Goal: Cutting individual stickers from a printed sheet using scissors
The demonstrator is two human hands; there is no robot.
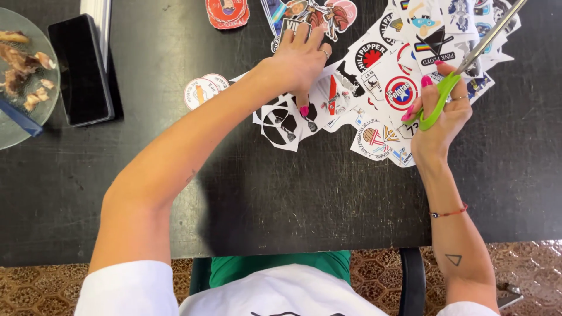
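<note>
While left hand lies spread flat on stickers, fingers pressing, right hand grips green scissors, blades w/ tips up; best pick one sticker, hold it steady.

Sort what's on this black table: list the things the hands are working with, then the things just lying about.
In use:
- left hand, pressing on the stickers
- pile of cut-out stickers
- right hand, holding the scissors
- green-handled scissors, blades closed

Lying about:
- black phone
- glass plate with food scraps
- round stickers lying apart from the pile
</note>
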